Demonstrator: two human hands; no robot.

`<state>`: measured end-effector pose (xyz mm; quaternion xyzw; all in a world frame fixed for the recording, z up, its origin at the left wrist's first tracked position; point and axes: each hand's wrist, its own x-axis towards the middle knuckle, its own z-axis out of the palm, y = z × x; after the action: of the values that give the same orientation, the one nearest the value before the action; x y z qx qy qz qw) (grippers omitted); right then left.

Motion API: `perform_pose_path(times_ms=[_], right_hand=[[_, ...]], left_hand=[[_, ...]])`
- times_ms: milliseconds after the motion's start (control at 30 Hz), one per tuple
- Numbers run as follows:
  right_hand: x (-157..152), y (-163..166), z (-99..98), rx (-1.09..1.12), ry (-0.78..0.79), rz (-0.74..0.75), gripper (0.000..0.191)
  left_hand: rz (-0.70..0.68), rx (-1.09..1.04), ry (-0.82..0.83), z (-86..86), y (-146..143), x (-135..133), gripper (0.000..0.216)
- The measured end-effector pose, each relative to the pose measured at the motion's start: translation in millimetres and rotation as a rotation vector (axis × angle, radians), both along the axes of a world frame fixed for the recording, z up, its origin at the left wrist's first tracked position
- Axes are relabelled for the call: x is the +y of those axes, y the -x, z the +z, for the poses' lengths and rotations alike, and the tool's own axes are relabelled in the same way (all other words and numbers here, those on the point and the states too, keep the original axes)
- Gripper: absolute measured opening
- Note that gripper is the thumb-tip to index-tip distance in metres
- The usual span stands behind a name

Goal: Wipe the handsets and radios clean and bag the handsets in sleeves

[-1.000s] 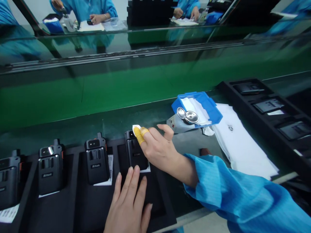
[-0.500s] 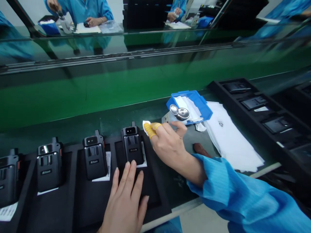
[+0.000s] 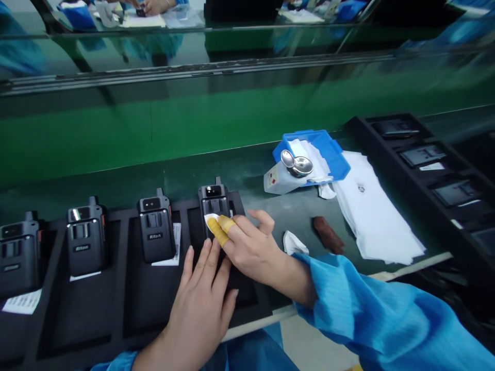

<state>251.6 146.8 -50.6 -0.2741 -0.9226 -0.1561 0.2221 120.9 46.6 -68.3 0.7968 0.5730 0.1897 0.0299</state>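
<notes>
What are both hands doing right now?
Left hand: open, at the lower end of the radio, gripping nothing.
Right hand: closed, holding a white cloth on the radio.

4 radios (image 3: 157, 234) are lying in a row in a tray (image 3: 95, 314) at L on the desk (image 3: 247, 172), 1 per compt. R of tray, a bottle (image 3: 278, 179) is standing just front-L of a bin (image 3: 340, 167); wipes (image 3: 316, 158) are lying in the bin. Sheets (image 3: 373, 216) are lying btwn bin and 2nd tray (image 3: 395, 172), which is holding more devices (image 3: 423, 154) at far R.

right sleeve (image 3: 359, 304): blue, creased | left sleeve (image 3: 118, 361): blue | right grip (image 3: 253, 247): yellow finger cots (image 3: 217, 232)
</notes>
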Motion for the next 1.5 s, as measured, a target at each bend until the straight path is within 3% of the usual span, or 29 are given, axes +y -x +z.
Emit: perform_pose_path(times_ms=[367, 600, 833, 1000, 1200, 1367, 1500], right_hand=[[-7, -9, -0.7, -0.027, -0.053, -0.1, 0.031], [-2, -23, 11.7, -0.074, -0.092, -0.283, 0.029], [16, 16, 34.6, -0.031, -0.159, -0.181, 0.021], [29, 62, 27.9, 0.001, -0.163, -0.017, 0.023], [34, 103, 14.9, -0.041, -0.103, 0.135, 0.022], [37, 106, 12.9, -0.083, -0.107, 0.202, 0.024], [36, 94, 14.1, -0.104, -0.096, 0.147, 0.03]], left_hand=[[-0.011, 0.007, 0.015, -1.2, 1, -1, 0.038], [0.005, -0.011, -0.012, 2.7, -2, 0, 0.036], [0.056, -0.055, -0.108, 15.0, 26, -17, 0.034], [0.159, 0.038, -0.118, 10.4, 65, -28, 0.033], [0.206, 0.005, -0.146, -0.4, 71, -27, 0.032], [0.186, 0.001, -0.127, -0.7, 72, -25, 0.034], [0.173, -0.011, -0.131, 0.1, 74, -24, 0.032]])
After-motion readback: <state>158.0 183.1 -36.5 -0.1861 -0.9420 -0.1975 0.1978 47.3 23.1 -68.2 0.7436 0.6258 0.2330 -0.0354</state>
